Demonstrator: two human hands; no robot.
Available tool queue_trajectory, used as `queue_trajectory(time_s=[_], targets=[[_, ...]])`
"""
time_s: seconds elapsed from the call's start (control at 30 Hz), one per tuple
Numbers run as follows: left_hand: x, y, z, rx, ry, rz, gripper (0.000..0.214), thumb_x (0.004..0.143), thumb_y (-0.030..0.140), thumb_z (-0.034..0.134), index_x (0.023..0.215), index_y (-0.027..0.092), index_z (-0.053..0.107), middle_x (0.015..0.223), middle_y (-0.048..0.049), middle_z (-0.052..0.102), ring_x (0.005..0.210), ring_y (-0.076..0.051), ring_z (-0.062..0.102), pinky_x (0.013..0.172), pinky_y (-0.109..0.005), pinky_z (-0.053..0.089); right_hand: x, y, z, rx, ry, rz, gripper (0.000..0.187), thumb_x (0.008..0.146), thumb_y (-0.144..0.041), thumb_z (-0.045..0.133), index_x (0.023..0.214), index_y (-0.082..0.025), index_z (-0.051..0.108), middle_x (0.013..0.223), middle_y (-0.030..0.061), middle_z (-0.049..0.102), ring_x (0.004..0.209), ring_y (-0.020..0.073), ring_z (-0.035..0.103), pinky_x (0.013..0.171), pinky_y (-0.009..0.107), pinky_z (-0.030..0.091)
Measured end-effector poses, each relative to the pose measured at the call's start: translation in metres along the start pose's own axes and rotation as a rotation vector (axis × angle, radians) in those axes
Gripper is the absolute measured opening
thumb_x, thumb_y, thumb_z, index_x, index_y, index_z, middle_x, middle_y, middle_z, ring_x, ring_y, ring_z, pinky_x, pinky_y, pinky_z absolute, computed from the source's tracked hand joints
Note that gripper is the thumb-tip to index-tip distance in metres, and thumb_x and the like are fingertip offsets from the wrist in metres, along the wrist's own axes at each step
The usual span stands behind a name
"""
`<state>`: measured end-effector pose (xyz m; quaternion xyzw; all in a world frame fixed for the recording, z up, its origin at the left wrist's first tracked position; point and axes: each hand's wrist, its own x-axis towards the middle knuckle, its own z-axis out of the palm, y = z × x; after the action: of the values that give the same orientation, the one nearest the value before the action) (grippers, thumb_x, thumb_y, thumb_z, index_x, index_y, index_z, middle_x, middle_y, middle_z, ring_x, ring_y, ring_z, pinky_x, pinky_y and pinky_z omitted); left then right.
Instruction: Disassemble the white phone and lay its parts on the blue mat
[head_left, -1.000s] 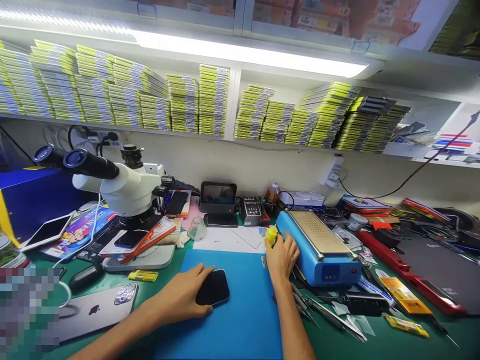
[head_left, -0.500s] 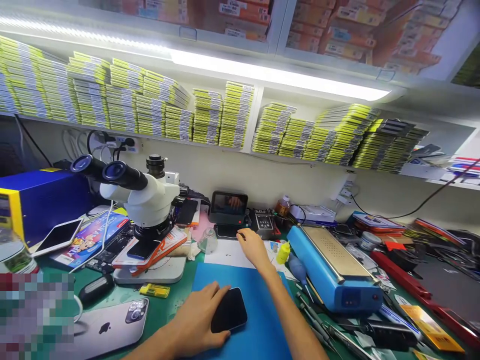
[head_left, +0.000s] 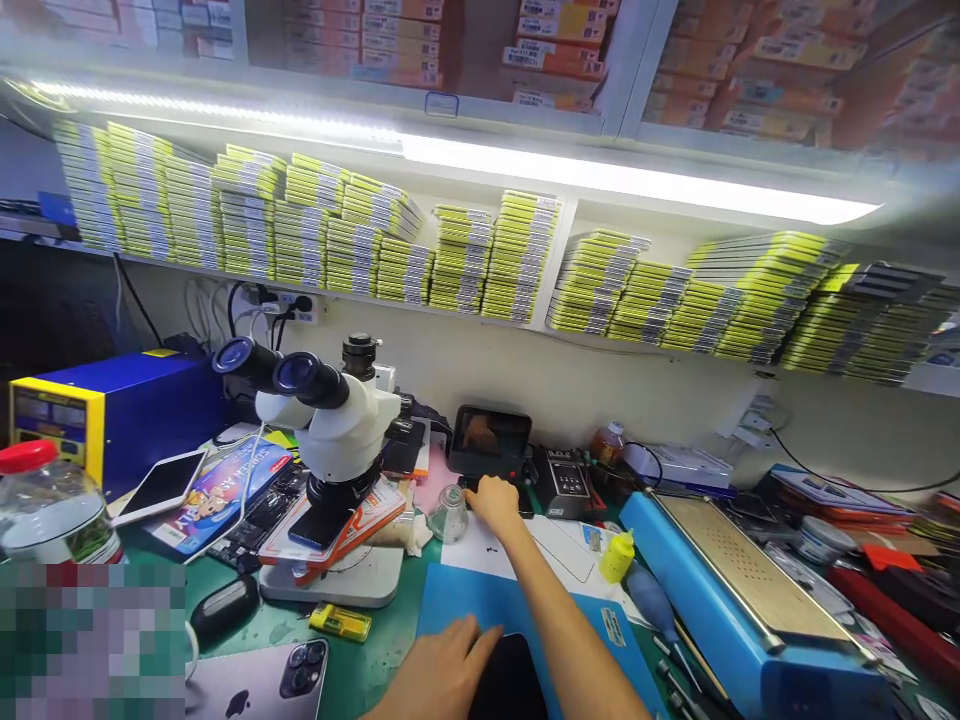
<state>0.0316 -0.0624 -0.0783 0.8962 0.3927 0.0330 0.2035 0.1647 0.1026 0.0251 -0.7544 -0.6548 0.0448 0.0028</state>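
Note:
My left hand (head_left: 439, 672) lies at the bottom edge on a black phone (head_left: 516, 685), fingers bent over its left side. The phone lies face-down or dark on a blue mat (head_left: 465, 605). My right hand (head_left: 493, 500) is stretched far forward and touches a dark flat thing at the foot of a small black screen unit (head_left: 489, 440). Its fingers are hidden behind the back of the hand. A small glass jar (head_left: 448, 516) stands just left of that hand.
A white microscope (head_left: 337, 420) stands left of the mat, with a phone under it. A blue heating plate (head_left: 742, 610), a yellow bottle (head_left: 619, 556) and tweezers lie right. A silver phone (head_left: 262, 685), a blue and yellow box (head_left: 112, 405) and a water bottle (head_left: 49, 505) sit left.
My right hand left the yellow bottle by the blue heating plate and reached forward to the small screen unit. The view tilted up and right; my left hand stayed on the black phone.

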Motion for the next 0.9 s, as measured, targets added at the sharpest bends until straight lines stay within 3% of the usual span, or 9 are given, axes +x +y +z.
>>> queue_trajectory(time_s=[0.3, 0.63, 0.9], targets=[[0.004, 0.002, -0.002, 0.023, 0.035, -0.015, 0.058, 0.110, 0.026, 0.065, 0.166, 0.026, 0.047, 0.150, -0.0144, 0.064, 0.128, -0.032, 0.070, 0.100, -0.053, 0.065, 0.003, -0.008, -0.011, -0.033, -0.047, -0.013, 0.043, 0.105, -0.043, 0.073, 0.140, -0.019, 0.067, 0.141, 0.0119, 0.069, 0.120, 0.0268, 0.072, 0.101, 0.049, 0.063], [0.003, 0.002, 0.000, 0.006, 0.050, -0.016, 0.057, 0.108, 0.031, 0.070, 0.162, 0.025, 0.051, 0.152, -0.0143, 0.063, 0.133, -0.034, 0.068, 0.105, -0.056, 0.063, 0.003, 0.004, -0.012, -0.017, -0.012, 0.041, 0.044, 0.105, -0.043, 0.073, 0.141, -0.019, 0.066, 0.141, 0.0113, 0.069, 0.120, 0.0267, 0.072, 0.100, 0.050, 0.064], [0.009, 0.001, 0.003, -0.022, 0.057, -0.031, 0.051, 0.110, 0.031, 0.069, 0.158, 0.024, 0.056, 0.149, -0.0138, 0.065, 0.126, -0.031, 0.071, 0.101, -0.052, 0.065, 0.003, -0.009, -0.015, -0.033, 0.091, -0.013, 0.043, 0.105, -0.043, 0.073, 0.141, -0.019, 0.066, 0.141, 0.0117, 0.069, 0.120, 0.0267, 0.072, 0.100, 0.049, 0.064]])
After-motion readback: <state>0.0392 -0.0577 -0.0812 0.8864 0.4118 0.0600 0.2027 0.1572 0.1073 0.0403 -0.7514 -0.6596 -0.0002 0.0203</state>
